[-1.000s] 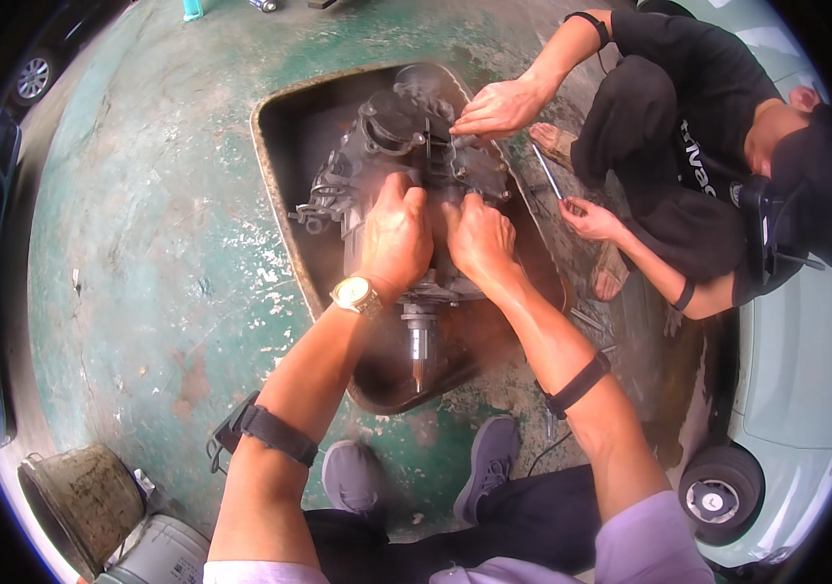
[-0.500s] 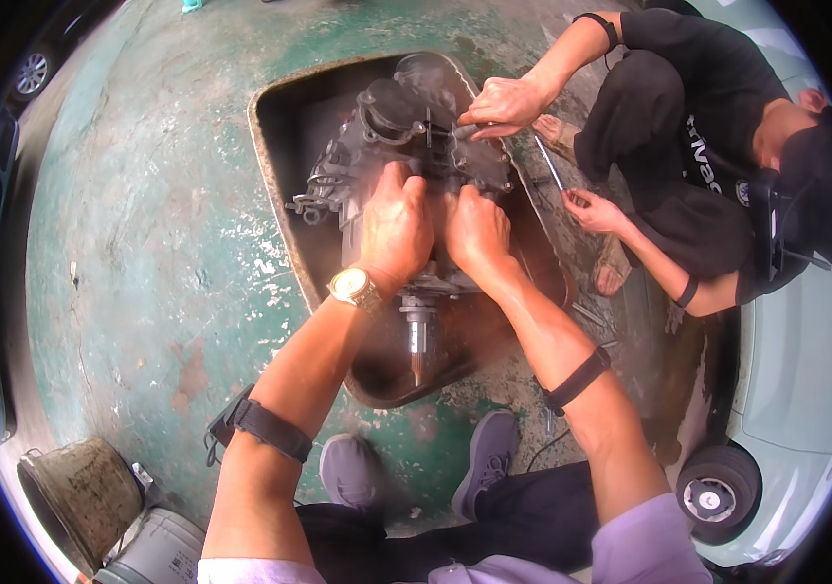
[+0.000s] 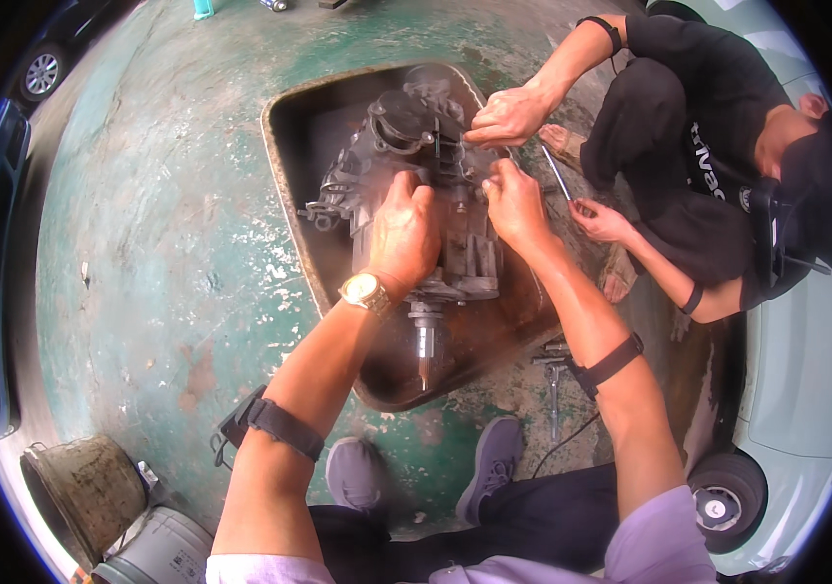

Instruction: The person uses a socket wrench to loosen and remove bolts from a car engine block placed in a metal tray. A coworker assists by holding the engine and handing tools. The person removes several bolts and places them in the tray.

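A grey metal gearbox lies in a dark, rusty-edged tray, its splined shaft pointing toward my feet. Against its upper left part is my left hand, fingers curled closed and fingertips hidden. Over the gearbox's right edge, my right hand is closed in a pinch; whatever it may hold is too small to make out. A co-worker's hand reaches in from the right, just beyond my right hand. In their other hand is a thin metal rod-like tool.
The co-worker squats close on the right, beside a pale car. Near my right forearm, metal tools lie on the worn green floor. Two buckets, one dirty and one grey, stand at the lower left.
My right hand has moved right and slightly away from me, from the gearbox's middle to its right edge, baring the housing. My left hand stays at the gearbox. The view has shifted slightly.
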